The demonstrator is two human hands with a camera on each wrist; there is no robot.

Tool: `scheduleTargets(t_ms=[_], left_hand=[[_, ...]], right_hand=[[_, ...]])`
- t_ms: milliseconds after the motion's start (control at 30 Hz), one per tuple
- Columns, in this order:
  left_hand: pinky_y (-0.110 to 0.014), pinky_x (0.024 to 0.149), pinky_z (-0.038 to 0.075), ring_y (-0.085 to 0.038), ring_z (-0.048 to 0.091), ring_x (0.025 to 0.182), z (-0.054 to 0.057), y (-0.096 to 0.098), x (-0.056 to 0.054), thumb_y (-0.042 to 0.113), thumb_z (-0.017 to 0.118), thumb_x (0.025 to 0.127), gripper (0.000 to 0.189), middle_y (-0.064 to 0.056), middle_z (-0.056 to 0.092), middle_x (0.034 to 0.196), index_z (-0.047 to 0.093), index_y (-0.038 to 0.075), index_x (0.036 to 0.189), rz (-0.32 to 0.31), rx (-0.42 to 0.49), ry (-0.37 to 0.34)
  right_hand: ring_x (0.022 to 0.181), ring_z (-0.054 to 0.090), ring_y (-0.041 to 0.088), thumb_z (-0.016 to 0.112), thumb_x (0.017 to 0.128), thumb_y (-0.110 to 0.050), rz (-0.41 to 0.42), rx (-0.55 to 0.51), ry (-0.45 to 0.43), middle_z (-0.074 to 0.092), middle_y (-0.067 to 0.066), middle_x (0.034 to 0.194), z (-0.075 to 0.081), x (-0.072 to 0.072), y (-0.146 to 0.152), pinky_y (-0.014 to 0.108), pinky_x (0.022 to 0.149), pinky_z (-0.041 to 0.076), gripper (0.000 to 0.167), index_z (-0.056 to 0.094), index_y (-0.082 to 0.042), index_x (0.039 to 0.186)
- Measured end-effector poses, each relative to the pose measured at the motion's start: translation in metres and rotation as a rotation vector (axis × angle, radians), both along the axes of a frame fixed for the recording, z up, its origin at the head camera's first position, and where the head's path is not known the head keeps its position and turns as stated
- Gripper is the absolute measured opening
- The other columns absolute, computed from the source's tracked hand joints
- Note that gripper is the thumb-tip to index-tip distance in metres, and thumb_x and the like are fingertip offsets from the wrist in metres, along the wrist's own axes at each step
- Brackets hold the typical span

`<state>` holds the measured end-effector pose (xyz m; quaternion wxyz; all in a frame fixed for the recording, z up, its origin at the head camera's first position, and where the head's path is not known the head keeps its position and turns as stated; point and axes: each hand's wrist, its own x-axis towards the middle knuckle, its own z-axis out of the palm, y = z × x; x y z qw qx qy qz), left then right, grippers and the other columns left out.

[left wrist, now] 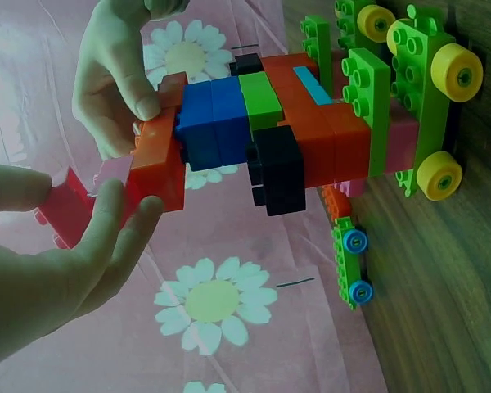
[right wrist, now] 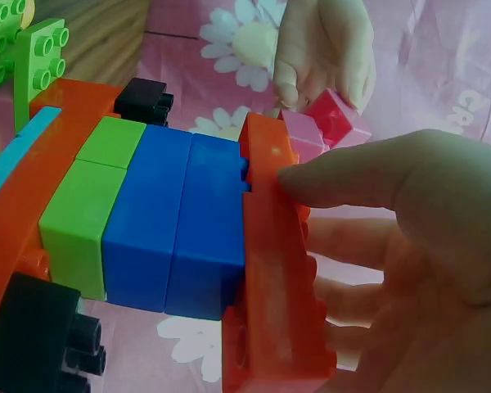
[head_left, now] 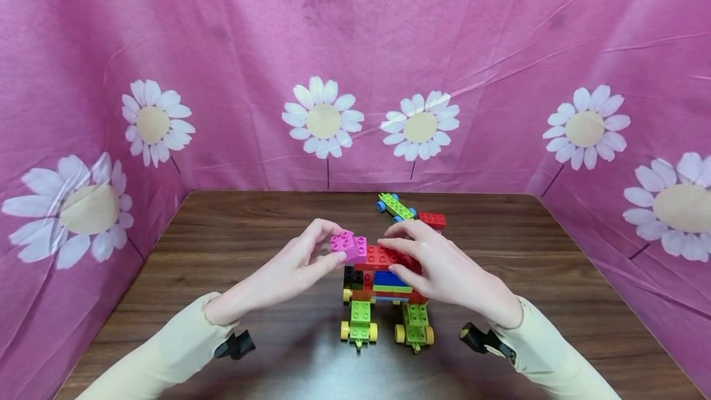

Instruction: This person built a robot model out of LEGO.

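In the middle of the table stands a model built of toy building bricks, with blue bricks [right wrist: 147, 213], green bricks and black bricks [left wrist: 280, 168] stacked over yellow-wheeled green bases [head_left: 360, 320]. A row of red bricks [head_left: 380, 256] forms its top layer. My left hand [head_left: 289, 264] pinches a pink brick [head_left: 345, 242] between thumb and fingers, tilted over another pink brick [left wrist: 113, 170] at the left end of the red row. My right hand [head_left: 444, 261] grips the red row at its right side, thumb on the near face and fingers behind.
Behind the model lie a green car base [head_left: 395, 205] with blue wheels and a loose red brick [head_left: 432, 220]. The brown wooden table [head_left: 233, 221] meets a pink daisy-print cloth [head_left: 239, 128] at its back and sides.
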<state>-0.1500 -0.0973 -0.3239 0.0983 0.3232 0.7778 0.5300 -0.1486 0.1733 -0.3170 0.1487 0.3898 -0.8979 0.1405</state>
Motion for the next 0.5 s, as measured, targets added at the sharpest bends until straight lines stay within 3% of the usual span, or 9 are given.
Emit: scheduleTargets(t_ms=[200,500], left_hand=[[-0.030,0.088,0.058,-0.022,0.066,0.111,0.0014,-0.0003,-0.0008,0.018,0.056,0.102,0.031,-0.015,0.060,0.128,0.042,0.006,0.126,0.006,-0.020,0.028],[-0.024,0.087,0.056,-0.024,0.066,0.115,0.0000,-0.0012,-0.0004,0.019,0.057,0.101,0.031,-0.013,0.060,0.130,0.044,0.007,0.126,0.016,-0.039,0.045]], right_hand=[[0.087,0.056,0.010,0.079,0.084,-0.022,-0.007,-0.011,-0.006,0.068,-0.001,0.100,0.0002,-0.0008,0.0005,0.025,0.073,0.052,0.034,0.072,-0.009,0.114],[0.078,0.050,0.006,0.080,0.083,-0.023,-0.041,-0.028,-0.015,0.066,-0.003,0.090,-0.0021,-0.0001,-0.0022,0.019,0.064,0.044,0.033,0.074,-0.009,0.112]])
